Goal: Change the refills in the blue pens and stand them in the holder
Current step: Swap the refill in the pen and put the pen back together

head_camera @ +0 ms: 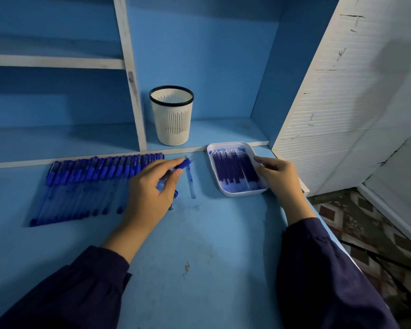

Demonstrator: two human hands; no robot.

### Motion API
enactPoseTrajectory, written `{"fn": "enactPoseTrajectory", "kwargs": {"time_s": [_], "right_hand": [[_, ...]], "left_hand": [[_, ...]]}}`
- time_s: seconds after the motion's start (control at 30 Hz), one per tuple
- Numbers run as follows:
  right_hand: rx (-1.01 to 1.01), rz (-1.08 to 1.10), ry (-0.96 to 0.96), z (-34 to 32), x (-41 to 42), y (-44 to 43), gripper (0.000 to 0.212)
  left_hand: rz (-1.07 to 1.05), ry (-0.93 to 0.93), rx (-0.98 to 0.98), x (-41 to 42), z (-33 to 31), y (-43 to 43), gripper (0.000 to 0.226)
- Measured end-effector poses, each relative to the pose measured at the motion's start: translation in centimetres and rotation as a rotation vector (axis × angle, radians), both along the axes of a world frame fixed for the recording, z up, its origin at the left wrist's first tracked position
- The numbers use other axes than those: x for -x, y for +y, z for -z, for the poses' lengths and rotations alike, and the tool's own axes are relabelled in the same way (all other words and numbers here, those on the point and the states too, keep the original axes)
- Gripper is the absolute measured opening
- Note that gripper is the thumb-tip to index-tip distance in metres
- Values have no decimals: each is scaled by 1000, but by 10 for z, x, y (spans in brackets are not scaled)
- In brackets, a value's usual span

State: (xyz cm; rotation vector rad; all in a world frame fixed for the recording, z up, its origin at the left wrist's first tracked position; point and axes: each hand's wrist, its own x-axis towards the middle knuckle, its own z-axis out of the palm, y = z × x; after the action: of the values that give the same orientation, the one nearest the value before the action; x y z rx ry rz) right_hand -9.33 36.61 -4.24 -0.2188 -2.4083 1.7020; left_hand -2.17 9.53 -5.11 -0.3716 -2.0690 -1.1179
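Note:
A row of several blue capped pens lies side by side on the blue desk at the left. My left hand grips one blue pen just right of that row, its end pointing up and right. A single clear refill lies on the desk beside it. My right hand rests on the right side of a white tray that holds several blue refills; its fingers touch them. The cream mesh holder with a black rim stands empty on the low shelf behind.
A white shelf divider rises left of the holder. A white ribbed panel closes the desk's right side, and patterned floor shows beyond the desk's right edge. A small brown speck lies on the desk near me.

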Motion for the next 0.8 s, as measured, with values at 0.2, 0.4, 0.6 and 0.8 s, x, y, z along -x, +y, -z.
{"fn": "enactPoseTrajectory", "kwargs": {"time_s": [0.2,0.4,0.6,0.8], "right_hand": [[-225,90,175,-10,-3,-6,17],[-542,-68,259,-14,-7,-32,14],[-707,-121,127,-11,-2,-41,13],[-815,-134,72,-15,0,-46,19]], "left_hand": [[43,-11,2,3,5,1,25],[64,-23,11,2,6,2,26],[69,-24,11,2,5,2,26],[64,-25,14,1,6,0,27]]}}
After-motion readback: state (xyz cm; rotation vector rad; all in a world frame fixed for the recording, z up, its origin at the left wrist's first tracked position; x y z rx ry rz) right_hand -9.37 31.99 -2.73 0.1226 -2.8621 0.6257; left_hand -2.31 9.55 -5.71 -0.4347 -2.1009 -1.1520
